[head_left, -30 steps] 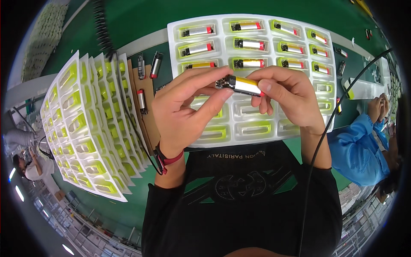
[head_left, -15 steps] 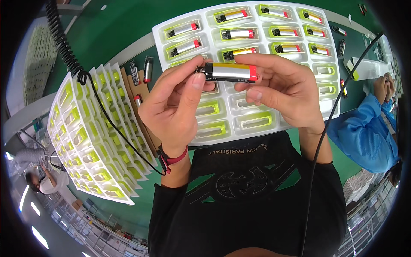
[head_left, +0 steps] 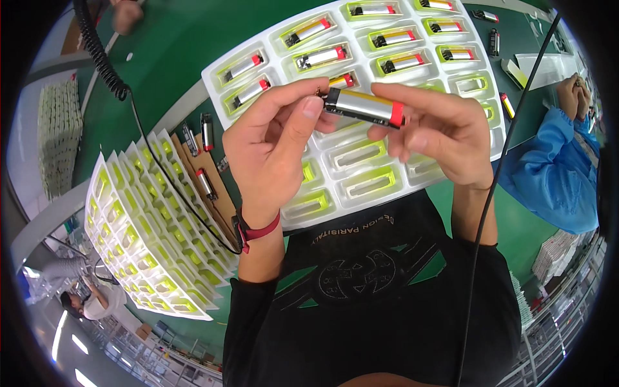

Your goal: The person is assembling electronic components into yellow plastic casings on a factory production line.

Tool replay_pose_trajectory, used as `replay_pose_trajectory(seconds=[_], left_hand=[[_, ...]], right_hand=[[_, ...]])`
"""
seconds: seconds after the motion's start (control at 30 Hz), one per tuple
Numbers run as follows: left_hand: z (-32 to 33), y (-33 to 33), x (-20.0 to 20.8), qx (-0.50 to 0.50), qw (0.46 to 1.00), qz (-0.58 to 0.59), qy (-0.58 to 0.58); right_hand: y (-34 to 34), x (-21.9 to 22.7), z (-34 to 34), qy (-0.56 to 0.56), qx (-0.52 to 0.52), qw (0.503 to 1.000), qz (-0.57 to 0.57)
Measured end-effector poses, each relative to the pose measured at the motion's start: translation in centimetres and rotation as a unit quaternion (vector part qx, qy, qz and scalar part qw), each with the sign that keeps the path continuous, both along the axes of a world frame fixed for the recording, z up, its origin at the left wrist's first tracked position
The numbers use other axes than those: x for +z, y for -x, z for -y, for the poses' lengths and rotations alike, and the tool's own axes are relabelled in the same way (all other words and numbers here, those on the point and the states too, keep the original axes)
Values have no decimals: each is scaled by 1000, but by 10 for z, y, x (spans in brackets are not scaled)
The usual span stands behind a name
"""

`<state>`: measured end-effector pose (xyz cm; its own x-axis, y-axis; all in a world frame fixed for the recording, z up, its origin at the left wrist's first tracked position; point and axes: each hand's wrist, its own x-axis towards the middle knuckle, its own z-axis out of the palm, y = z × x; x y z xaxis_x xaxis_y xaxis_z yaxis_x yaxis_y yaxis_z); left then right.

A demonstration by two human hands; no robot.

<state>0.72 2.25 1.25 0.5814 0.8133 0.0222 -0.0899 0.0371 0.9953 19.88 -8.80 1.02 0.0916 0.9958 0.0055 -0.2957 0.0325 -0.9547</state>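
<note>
In front of my chest I hold a silver battery (head_left: 361, 106) with a black end and a red end, tilted slightly down to the right. Thumb and index finger of my left hand (head_left: 271, 138) pinch its black end, where small wires or contacts show. Around the red end curl the fingers of my right hand (head_left: 445, 132), the index finger along the top and the thumb below. Beneath both hands lies a white moulded tray (head_left: 213, 87). Its far pockets hold similar batteries in yellow-green frames; several near pockets show only frames. My hands hide some pockets.
Stacked white trays (head_left: 129, 238) lean at the left beside cardboard (head_left: 216, 200) with loose batteries. A coiled black cable (head_left: 103, 64) hangs at the left; a thin cable (head_left: 500, 161) crosses at the right. A co-worker in a blue sleeve (head_left: 548, 168) sits at the right.
The battery's red end has tipped downward and the battery sits slightly farther right. The view has shifted, so the tray appears higher and farther left. A blurred hand now shows at the upper left.
</note>
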Motion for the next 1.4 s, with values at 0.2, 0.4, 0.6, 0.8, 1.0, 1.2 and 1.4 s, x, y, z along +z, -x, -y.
replay_pose_trajectory(seconds=[0.2,0.4,0.6,0.8,1.0,1.2,1.4], left_hand=[[0,-9,-10,-13,993,56,101],[11,-15,-5,-8,991,116,69],[10,-17,-3,-40,980,146,128],[10,-23,-1,-34,952,190,238],[10,-20,-2,-58,966,178,179],[12,-20,1,-37,970,167,174],[11,-10,-6,-36,987,101,117]], right_hand=[[-3,-3,8,6,-16,999,-30],[-1,-11,8,-10,4,997,-71],[-3,-18,9,-34,-11,996,-80],[7,-14,7,-46,-46,997,-38],[8,-16,7,-52,-51,997,-35],[13,-16,6,-56,-61,995,-51],[14,-17,8,-20,-61,998,-3]])
